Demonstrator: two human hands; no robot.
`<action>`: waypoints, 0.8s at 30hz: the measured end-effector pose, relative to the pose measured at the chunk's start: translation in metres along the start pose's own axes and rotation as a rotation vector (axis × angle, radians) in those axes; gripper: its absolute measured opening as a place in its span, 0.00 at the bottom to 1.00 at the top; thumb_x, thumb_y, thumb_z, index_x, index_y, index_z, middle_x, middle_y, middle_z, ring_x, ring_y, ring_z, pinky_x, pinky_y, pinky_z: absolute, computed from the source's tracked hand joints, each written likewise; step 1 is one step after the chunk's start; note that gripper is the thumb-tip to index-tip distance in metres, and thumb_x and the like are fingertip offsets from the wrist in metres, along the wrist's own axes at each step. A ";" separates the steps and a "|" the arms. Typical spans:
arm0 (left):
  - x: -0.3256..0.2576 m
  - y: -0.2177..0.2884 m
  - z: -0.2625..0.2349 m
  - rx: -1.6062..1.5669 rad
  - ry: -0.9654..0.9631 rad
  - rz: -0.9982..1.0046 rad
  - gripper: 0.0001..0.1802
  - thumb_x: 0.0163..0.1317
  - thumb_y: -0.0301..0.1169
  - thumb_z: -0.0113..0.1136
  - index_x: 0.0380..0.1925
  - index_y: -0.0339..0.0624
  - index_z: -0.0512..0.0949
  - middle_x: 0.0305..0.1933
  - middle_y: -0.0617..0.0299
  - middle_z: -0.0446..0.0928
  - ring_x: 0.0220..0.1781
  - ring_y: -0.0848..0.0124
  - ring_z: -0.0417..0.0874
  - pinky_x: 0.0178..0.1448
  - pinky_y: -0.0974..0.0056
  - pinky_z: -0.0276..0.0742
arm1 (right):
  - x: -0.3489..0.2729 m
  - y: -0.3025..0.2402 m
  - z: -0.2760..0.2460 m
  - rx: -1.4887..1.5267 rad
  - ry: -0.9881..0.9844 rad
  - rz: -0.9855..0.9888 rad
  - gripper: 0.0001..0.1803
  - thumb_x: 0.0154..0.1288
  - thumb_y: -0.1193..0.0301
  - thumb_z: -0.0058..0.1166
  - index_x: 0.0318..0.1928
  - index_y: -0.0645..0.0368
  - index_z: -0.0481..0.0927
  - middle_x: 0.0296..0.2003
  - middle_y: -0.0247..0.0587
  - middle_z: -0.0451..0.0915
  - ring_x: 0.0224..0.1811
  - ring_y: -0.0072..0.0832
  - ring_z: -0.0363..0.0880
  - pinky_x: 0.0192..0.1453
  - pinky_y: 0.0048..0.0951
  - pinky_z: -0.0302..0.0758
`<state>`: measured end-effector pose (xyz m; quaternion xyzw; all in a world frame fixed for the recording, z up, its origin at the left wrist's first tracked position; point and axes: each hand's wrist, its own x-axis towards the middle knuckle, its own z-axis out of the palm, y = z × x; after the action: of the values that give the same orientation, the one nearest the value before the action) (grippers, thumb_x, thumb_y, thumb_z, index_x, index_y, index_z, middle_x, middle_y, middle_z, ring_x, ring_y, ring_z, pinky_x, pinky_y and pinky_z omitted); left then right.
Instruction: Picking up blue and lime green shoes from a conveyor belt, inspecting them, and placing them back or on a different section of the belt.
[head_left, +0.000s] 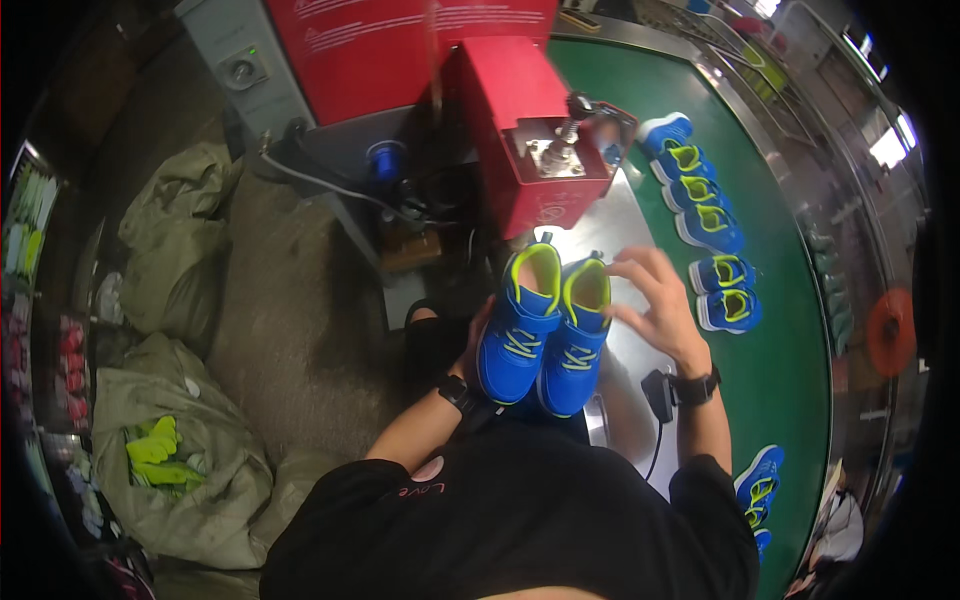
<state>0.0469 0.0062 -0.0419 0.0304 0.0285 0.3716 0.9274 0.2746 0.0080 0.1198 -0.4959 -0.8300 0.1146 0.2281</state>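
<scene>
A pair of blue children's shoes stands side by side before me. The left shoe (517, 345) and the right shoe (575, 352) have lime-green linings and laces, with toes pointing toward me. My left hand (472, 345) is closed against the outer side of the left shoe, its fingers mostly hidden behind it. Beside the right shoe's collar, my right hand (660, 305) is held with fingers apart and curved, fingertips close to the opening. Whether they touch it I cannot tell.
Just beyond the shoes juts a red machine (530, 140) with a metal knob. A green conveyor belt (785, 390) at right carries several more blue shoes (708, 228). A metal plate (635, 385) lies under my right arm. Large sacks (180, 460) fill the left floor.
</scene>
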 end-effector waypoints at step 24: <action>-0.012 -0.004 -0.009 0.038 -0.050 0.193 0.34 0.72 0.57 0.36 0.63 0.42 0.68 0.60 0.54 0.76 0.59 0.62 0.78 0.65 0.56 0.73 | -0.009 -0.007 0.032 0.320 -0.077 0.054 0.24 0.52 0.74 0.68 0.50 0.62 0.74 0.51 0.46 0.74 0.45 0.43 0.79 0.47 0.36 0.77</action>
<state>0.0401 -0.0049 -0.0510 0.0600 0.0096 0.4577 0.8870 0.2570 -0.0024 0.0921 -0.4707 -0.7956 0.2703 0.2690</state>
